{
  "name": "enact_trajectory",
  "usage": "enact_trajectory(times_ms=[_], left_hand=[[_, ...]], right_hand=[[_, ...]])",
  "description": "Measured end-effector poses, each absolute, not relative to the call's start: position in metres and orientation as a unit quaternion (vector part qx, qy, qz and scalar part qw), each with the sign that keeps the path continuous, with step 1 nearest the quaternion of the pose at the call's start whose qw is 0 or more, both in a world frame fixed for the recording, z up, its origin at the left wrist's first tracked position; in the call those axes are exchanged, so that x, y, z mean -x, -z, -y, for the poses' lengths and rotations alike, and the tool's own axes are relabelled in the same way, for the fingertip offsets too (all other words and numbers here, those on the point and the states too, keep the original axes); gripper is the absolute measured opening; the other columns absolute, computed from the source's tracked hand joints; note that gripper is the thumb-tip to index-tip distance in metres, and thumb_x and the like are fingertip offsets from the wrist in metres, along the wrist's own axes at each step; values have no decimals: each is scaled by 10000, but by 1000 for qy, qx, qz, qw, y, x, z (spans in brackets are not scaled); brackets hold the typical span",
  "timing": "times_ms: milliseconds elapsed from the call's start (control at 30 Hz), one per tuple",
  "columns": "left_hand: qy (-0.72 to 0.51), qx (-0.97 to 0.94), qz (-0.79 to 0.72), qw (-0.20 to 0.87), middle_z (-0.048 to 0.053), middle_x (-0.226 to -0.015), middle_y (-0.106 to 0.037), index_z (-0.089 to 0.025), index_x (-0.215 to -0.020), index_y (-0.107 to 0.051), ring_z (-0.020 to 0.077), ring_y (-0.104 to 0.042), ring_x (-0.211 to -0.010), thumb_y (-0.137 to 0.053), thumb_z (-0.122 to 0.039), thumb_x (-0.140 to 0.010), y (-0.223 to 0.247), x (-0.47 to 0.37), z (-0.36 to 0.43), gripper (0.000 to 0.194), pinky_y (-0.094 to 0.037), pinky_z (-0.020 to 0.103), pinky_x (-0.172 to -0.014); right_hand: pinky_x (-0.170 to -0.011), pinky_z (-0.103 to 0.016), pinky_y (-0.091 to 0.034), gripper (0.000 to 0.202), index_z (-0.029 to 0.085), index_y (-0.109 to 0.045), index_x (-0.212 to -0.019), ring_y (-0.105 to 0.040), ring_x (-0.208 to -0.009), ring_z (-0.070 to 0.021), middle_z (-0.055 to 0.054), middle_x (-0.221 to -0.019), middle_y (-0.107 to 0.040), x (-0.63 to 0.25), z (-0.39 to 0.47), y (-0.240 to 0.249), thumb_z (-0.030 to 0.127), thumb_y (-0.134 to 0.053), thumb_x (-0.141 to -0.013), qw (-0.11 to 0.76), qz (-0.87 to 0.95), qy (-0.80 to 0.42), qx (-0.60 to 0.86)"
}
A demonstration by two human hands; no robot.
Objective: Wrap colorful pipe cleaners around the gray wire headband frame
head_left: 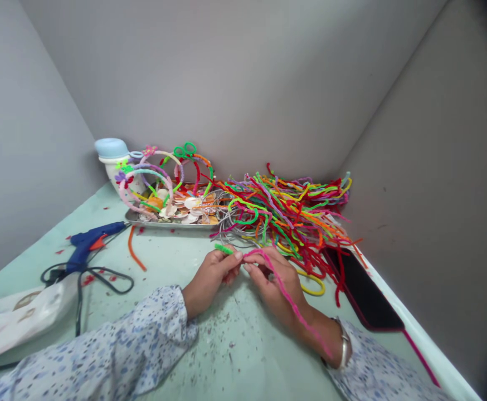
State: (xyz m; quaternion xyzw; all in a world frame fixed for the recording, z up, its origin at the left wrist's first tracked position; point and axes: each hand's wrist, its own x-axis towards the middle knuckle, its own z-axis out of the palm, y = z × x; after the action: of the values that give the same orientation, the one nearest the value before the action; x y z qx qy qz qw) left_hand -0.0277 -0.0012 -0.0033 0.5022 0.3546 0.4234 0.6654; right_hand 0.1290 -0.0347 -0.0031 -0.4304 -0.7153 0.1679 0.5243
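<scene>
In the head view, my left hand [212, 274] pinches a green pipe cleaner [224, 249], whose short end sticks out past the fingertips. Close beside it, my right hand [277, 281] has its fingers closed around a pink pipe cleaner [283, 289]. The pink strand starts between both hands' fingertips and trails over the right hand toward the wrist. Where the green and pink meet is hidden by the fingers. A large tangled pile of colourful pipe cleaners [297, 214] lies just behind the right hand.
A metal tray [176, 225] holds pipe-cleaner headbands [143, 174] and discs; a white bottle with a blue lid [112, 149] stands behind. At left lie a blue glue gun [85, 245], its cable and a white bag [30, 317]. A black phone [366, 295] is at right.
</scene>
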Motion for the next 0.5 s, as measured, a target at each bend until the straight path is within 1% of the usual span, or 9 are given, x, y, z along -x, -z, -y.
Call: enact_trajectory(times_ms=[200, 367, 433, 500], left_hand=[[-433, -494, -352, 667, -36, -491, -462, -152, -574, -529, 72, -376, -420, -544, -461, -852, 2, 27, 1, 416, -267, 230, -448], [-425, -491, -362, 668, -42, -502, -460, -159, -593, -520, 73, -380, -430, -580, -445, -834, 3, 27, 1, 379, -258, 216, -429], [-418, -492, -366, 670, -42, -512, -468, -156, -619, -534, 72, -381, -433, -577, -447, -838, 3, 28, 1, 366, -254, 209, -420], [-411, -495, -372, 669, -41, -517, -475, -152, -640, -554, 70, -384, -431, -573, -454, -840, 4, 28, 1, 363, -253, 203, -412]], right_hand=[[-699, -294, -502, 149, 247, -688, -963, -605, -826, -172, -40, -921, -648, -129, 37, 2, 183, -592, -870, 515, 720, -173, 432], [-626, -266, -487, 113, 245, -700, -906, -594, -757, -157, -34, -896, -641, -127, 38, -1, 202, -603, -868, 522, 700, -180, 452], [-630, -263, -487, 102, 242, -701, -886, -598, -763, -158, -32, -889, -640, -127, 38, -2, 193, -617, -856, 526, 695, -178, 456], [-667, -268, -496, 102, 238, -699, -870, -607, -795, -163, -31, -886, -644, -126, 38, -3, 177, -618, -852, 529, 691, -174, 460]])
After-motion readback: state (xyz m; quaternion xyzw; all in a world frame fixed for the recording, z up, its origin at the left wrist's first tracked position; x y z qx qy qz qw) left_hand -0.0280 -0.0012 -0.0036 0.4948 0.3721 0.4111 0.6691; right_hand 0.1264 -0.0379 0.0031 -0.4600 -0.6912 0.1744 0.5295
